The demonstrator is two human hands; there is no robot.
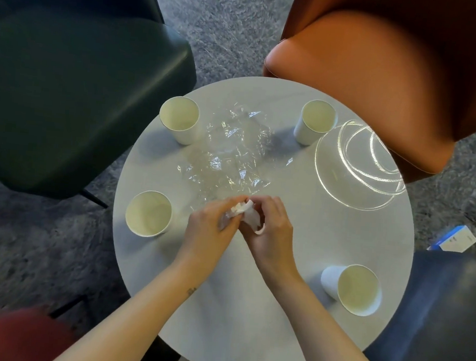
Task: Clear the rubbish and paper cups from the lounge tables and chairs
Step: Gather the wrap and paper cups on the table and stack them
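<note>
A round white table (250, 308) carries several empty paper cups: one at far left (179, 118), one at far right (315, 121), one at near left (148, 213), and one tipped towards me at near right (353, 288). A clear crumpled plastic bag (230, 151) lies spread in the middle. Just in front of it, my left hand (209, 229) and my right hand (270, 227) meet, both closed around a crumpled white tissue (245, 216).
Chairs ring the table: dark green (68, 89) at far left, orange (379, 72) at far right, dark blue (441, 321) at near right, red (14, 336) at near left. A blue-and-white box (455, 239) lies on the grey carpet at right.
</note>
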